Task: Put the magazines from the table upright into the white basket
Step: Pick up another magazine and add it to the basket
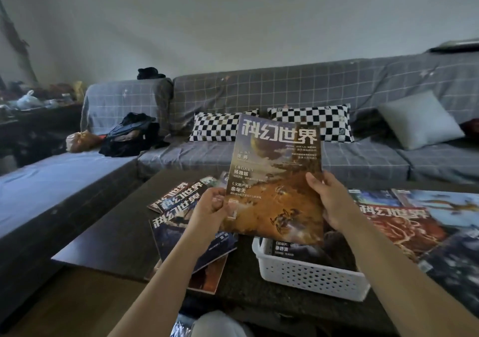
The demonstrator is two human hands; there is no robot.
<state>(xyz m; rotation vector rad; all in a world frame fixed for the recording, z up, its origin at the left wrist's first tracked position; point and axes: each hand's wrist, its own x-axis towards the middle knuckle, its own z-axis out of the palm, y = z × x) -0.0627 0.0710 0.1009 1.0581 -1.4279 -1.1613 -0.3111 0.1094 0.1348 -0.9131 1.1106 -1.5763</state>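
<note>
Hands both grip one magazine (276,178), held upright above the white basket (311,277). Left hand (211,208) pinches the lower left edge, thumb on the cover, fingers curled behind. Right hand (329,202) clasps the right edge, fingers wrapped round the back. Cover faces the camera, orange scene, large white title at top; bottom edge hangs just over the basket's far rim, slightly tilted.

Basket sits on the dark table (116,243), near its front edge. At least one magazine (293,250) is already inside, leaning, mostly hidden behind the held one; how many I cannot tell.

Left pile (181,215) of magazines lies flat and fanned on the table, several overlapping. Right spread (414,222) lies flat too, beside the basket. Grey checked sofa (285,90) stands behind the table, with chequered cushions (215,126) on it.

Step in hand, as I judge it: lowering this copy into the basket. Task partway, many copies left on the table. Next move calls for bringing the bottom edge down inside the rim, keeping the cover vertical, and seating it against the copy already there so neither slumps before letting go.
</note>
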